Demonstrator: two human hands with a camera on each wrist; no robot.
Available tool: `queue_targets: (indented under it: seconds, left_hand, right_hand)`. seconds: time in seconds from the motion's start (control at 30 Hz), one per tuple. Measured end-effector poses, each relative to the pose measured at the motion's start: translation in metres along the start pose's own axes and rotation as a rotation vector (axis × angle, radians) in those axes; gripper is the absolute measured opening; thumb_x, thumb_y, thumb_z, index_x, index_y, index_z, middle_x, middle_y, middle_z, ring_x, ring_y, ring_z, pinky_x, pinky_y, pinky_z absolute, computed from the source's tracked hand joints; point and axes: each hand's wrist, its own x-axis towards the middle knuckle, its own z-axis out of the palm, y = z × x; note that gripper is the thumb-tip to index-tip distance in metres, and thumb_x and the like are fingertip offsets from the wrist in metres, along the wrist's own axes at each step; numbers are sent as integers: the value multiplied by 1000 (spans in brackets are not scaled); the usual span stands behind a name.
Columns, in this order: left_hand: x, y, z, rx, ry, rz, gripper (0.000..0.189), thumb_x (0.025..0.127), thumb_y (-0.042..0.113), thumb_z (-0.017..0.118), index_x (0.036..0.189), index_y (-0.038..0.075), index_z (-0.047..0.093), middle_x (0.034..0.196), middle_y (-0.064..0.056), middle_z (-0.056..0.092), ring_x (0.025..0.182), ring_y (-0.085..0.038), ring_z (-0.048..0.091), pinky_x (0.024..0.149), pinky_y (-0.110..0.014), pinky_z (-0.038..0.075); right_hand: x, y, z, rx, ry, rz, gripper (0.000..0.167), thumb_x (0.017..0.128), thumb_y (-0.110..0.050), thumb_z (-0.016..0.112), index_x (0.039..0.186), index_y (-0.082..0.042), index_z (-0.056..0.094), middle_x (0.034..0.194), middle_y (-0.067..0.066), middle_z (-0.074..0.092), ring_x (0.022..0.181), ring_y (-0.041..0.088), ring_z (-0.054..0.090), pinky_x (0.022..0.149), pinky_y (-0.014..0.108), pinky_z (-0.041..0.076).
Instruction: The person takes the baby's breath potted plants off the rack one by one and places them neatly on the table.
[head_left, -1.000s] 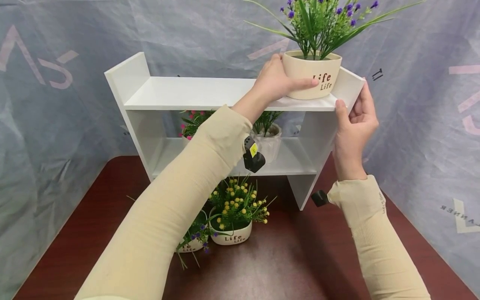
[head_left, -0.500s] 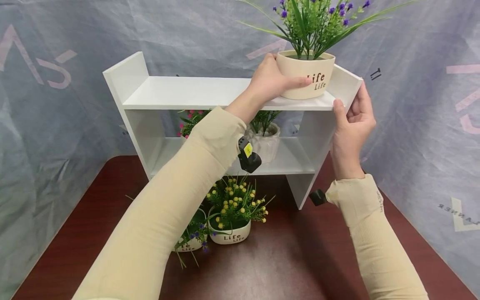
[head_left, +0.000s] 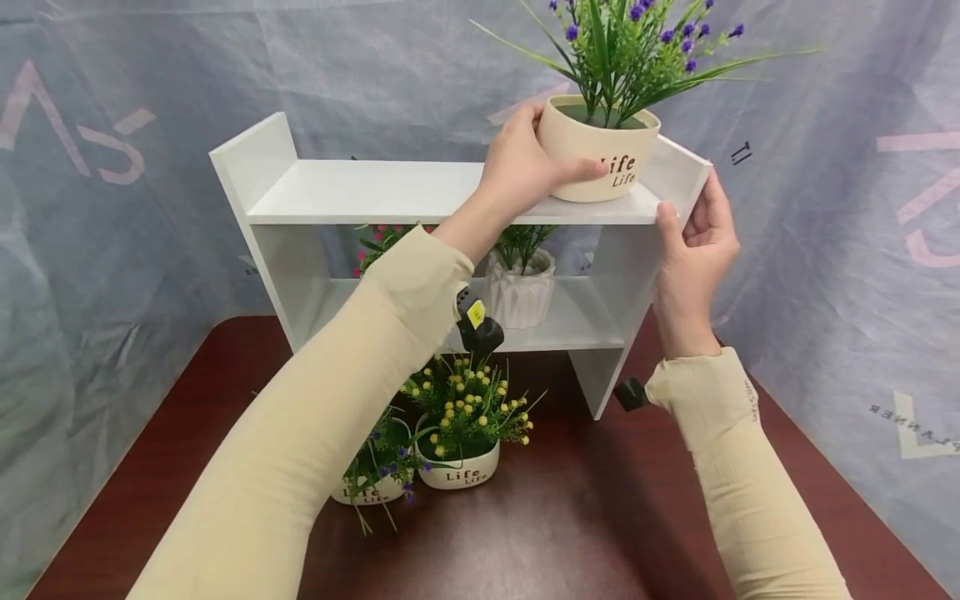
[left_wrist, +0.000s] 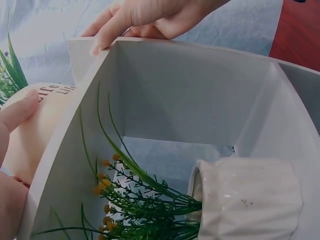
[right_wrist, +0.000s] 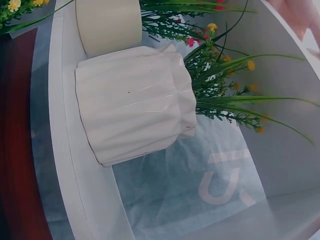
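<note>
My left hand (head_left: 525, 167) grips the left side of a cream oval pot (head_left: 633, 142) lettered "Life", its thumb across the front. Purple flowers (head_left: 686, 46) and long green leaves rise from it. The pot sits at the right end of the top board of a white two-tier shelf (head_left: 375, 187). Beside it, my right hand (head_left: 693, 267) holds the shelf's right side panel, thumb on the front edge and fingers behind. In the left wrist view, the right hand's fingers (left_wrist: 107, 32) show over that panel's edge.
On the middle board stand a white ribbed pot (head_left: 517, 292) and a pink-flowered plant (head_left: 382, 242), partly behind my left arm. Below, a yellow-flowered pot (head_left: 461, 475) and a purple-flowered pot (head_left: 367, 492) stand on the dark red table (head_left: 525, 542). A grey cloth (head_left: 420, 75) hangs behind.
The cream pot and both hands shift slightly leftward in the head view, along with the shelf's right end. Both hands keep their holds.
</note>
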Motion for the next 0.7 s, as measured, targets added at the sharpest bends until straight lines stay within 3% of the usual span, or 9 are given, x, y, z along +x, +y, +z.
queue_targets:
  seconds: [0.23, 0.47, 0.7]
  left_hand:
    - [-10, -7, -11, -24, 29, 65, 96, 66, 41, 89, 146, 24, 38, 138, 8, 52, 121, -8, 51, 98, -15, 42]
    - [-31, -13, -24, -127, 30, 135, 95, 66, 33, 90, 146, 27, 38, 140, 12, 53, 127, -3, 49, 100, -15, 42]
    - [-51, -18, -42, -228, 44, 207, 93, 70, 20, 88, 148, 20, 37, 142, 6, 52, 132, -3, 46, 104, -14, 40]
  right_hand:
    - [0, 1, 0, -14, -5, 3, 60, 83, 7, 67, 140, -5, 51, 139, 11, 57, 126, 22, 56, 102, 27, 47]
    - [1, -1, -2, -37, -18, 22, 52, 83, 6, 67, 133, -6, 59, 132, 15, 61, 118, 23, 59, 97, 26, 49]
    - [3, -1, -5, -40, -22, 26, 53, 83, 3, 67, 134, -6, 57, 134, 15, 60, 120, 23, 58, 101, 29, 48]
